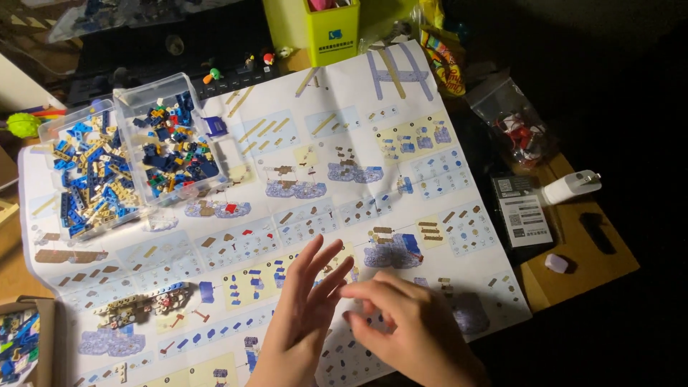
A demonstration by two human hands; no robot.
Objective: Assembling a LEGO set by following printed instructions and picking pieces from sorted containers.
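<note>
My left hand (301,315) is raised over the big building-instruction sheet (301,165) with its fingers spread, holding nothing that I can see. My right hand (408,326) lies beside it, fingers curled and pinched toward the left palm; whether a small piece sits between the fingertips cannot be told. A partly built tan and blue brick model (147,299) lies on the sheet to the left of my hands. Two clear plastic boxes stand at the sheet's upper left, one with blue and tan bricks (86,175), one with dark blue bricks (172,143).
A yellow-green pen holder (331,32) stands at the back. A clear bag with red and white pieces (517,129), a white charger plug (570,186) and a dark booklet (523,218) lie at the right. A cardboard box with bricks (18,344) sits at the lower left.
</note>
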